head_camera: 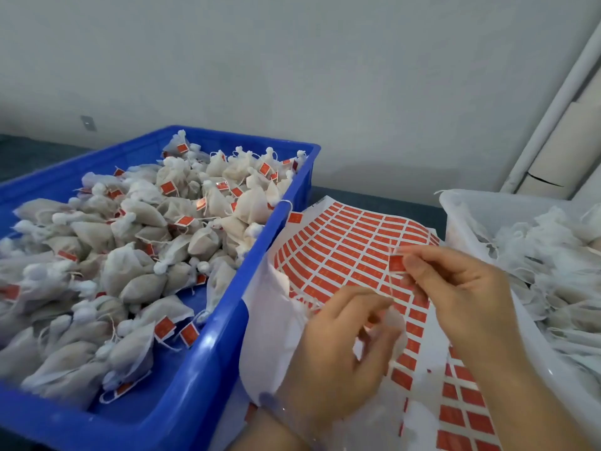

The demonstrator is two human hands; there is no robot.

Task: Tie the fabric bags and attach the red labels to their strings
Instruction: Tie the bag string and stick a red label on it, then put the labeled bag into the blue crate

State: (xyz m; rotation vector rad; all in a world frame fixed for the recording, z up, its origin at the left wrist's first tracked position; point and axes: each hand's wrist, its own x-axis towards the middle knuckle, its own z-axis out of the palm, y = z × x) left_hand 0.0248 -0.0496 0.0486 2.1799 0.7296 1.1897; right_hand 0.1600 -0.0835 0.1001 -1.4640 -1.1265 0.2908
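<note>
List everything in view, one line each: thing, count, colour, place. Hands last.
Blue plastic crate: one, blue, left.
Tied fabric bags with red labels: many, off-white, heaped in the crate.
Sheet of red rectangular labels: one, red on white backing, centre, between crate and bin.
Translucent white plastic bin: one, white, right.
Unlabelled white fabric bags: many, white, in the bin.
Loose red label: one, red, above the sheet.
Blurred white fabric bag: one, white, over the sheet.
Grey wall plate: one, grey, wall, upper left.
Left hand: fingers curled, apparently holding the blurred bag.
Right hand: pinches the loose label.
</note>
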